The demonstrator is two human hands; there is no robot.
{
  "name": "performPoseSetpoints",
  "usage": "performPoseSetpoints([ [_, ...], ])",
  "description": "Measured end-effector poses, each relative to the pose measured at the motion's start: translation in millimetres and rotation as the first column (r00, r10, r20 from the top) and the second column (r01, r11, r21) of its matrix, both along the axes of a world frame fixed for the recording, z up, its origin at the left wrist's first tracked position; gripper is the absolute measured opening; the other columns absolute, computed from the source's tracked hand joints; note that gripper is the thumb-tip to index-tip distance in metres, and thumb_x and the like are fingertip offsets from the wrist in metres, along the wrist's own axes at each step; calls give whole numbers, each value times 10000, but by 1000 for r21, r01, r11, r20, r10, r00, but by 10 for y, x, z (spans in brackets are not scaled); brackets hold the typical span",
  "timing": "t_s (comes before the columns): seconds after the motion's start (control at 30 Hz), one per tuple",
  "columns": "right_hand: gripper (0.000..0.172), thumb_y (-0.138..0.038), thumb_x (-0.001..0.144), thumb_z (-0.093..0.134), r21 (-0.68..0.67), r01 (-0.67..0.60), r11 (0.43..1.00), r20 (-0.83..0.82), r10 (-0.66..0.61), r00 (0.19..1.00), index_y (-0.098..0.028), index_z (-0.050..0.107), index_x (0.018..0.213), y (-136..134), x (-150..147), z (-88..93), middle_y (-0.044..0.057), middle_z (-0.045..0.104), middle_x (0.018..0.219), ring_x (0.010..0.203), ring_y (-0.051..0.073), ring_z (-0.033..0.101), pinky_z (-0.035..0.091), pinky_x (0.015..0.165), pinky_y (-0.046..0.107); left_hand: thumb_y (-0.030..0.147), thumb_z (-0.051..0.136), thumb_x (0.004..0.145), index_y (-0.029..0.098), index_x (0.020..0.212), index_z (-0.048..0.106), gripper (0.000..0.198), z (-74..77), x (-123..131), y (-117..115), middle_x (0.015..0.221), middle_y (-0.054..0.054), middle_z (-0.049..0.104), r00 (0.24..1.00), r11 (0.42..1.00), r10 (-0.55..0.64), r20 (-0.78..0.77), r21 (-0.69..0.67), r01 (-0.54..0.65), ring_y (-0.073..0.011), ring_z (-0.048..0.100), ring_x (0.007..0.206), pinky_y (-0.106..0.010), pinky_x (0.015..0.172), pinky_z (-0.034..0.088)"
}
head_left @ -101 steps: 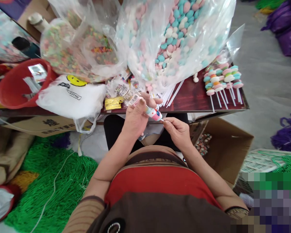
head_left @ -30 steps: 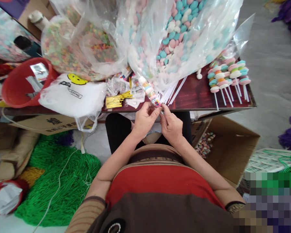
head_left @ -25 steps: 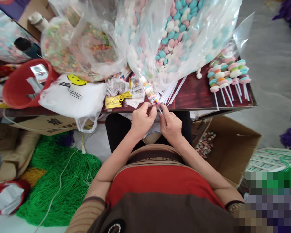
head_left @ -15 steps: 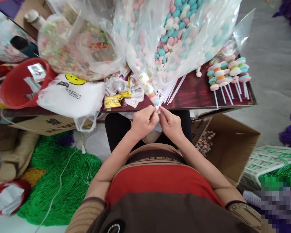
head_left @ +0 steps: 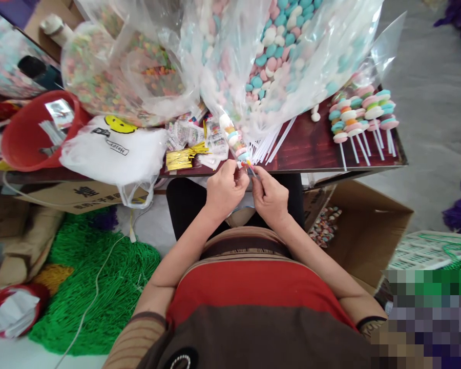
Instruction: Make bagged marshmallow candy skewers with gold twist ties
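Note:
A marshmallow skewer (head_left: 233,137) in a clear wrapper leans up and to the left at the table's front edge, its lower end between my hands. My left hand (head_left: 226,188) is closed round that lower end. My right hand (head_left: 270,195) pinches at the same spot from the other side, on a small colourful piece too blurred to name. Beyond the skewer lie white sticks (head_left: 271,146). Yellow twist ties (head_left: 182,158) and small printed packets (head_left: 215,143) lie to its left.
Large clear bags of candy (head_left: 276,56) fill the table's back. Finished-looking skewers (head_left: 363,115) lie at the right end. A white plastic bag (head_left: 115,151) and a red bucket (head_left: 34,136) stand left. Below are a cardboard box (head_left: 364,230) and green strands (head_left: 96,282).
My hands have shifted slightly apart at the skewer's lower end. More of the wrapped marshmallows shows clearly, and a small colourful piece now appears between my fingers.

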State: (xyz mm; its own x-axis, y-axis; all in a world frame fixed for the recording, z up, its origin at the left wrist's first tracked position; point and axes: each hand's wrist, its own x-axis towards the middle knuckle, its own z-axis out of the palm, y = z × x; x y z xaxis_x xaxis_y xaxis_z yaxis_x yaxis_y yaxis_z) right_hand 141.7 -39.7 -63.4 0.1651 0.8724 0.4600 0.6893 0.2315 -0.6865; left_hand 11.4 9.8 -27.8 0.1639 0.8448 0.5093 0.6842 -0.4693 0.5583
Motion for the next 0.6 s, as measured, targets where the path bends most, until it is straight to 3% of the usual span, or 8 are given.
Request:
performPoseSetpoints([
  [0.13,402,-336,1021,440,-44,-7,999,-104,2,995,-204,666,1326,-3,-1,31,84,800,975,727,173,714,564,736,290,218,557,855,218,669,461,210,44,-14,-30,576,35,496,985,987,-157,73,-27,159,-108,485,531,-272,561,326],
  [0.2,398,-350,1025,441,-82,-61,995,-200,43,979,-199,666,1318,-12,6,61,64,782,874,644,153,683,548,675,273,269,559,883,216,697,504,201,75,-21,-49,575,36,508,928,928,-251,275,-205,312,-108,509,531,-259,566,373],
  [0.23,391,-354,1028,441,-93,-91,991,-246,66,967,-192,674,1297,-19,13,79,54,766,820,604,144,664,537,644,266,309,551,910,216,726,530,207,88,-25,-51,579,36,521,877,874,-239,416,-301,381,-108,522,530,-253,566,398],
  [0.3,374,-355,1032,443,-98,-135,986,-318,98,943,-177,694,1245,-33,36,112,41,737,761,571,132,647,519,604,253,410,530,957,218,807,576,248,111,-33,-27,625,26,574,735,775,-87,673,-418,474,-112,573,567,-248,582,451],
  [0.37,354,-348,1027,457,-84,-167,982,-347,128,929,-173,708,1204,-40,72,135,41,732,768,606,131,664,513,599,245,507,558,952,224,893,607,293,137,-40,33,751,-4,658,571,736,91,816,-441,513,-129,653,690,-256,645,506],
  [0.47,326,-339,1013,483,-74,-241,968,-328,205,922,-181,727,1161,-20,143,149,37,735,783,666,137,683,520,620,242,544,626,915,232,1002,631,324,217,-47,133,975,-51,734,376,679,220,900,-418,603,-182,722,939,-302,801,555],
  [0.53,306,-331,1005,502,-86,-262,961,-290,228,930,-188,745,1123,10,193,161,27,730,761,673,142,682,535,646,253,486,647,917,237,1066,640,291,289,-51,171,1047,-64,748,293,637,254,922,-387,666,-217,721,1066,-344,891,558],
  [0.6,273,-313,992,529,-84,-230,970,-235,205,950,-201,761,1082,38,235,195,28,732,772,698,152,685,555,691,275,375,687,905,248,1115,646,249,348,-54,182,1016,-48,755,246,645,281,928,-372,667,-224,717,1119,-359,944,555],
])
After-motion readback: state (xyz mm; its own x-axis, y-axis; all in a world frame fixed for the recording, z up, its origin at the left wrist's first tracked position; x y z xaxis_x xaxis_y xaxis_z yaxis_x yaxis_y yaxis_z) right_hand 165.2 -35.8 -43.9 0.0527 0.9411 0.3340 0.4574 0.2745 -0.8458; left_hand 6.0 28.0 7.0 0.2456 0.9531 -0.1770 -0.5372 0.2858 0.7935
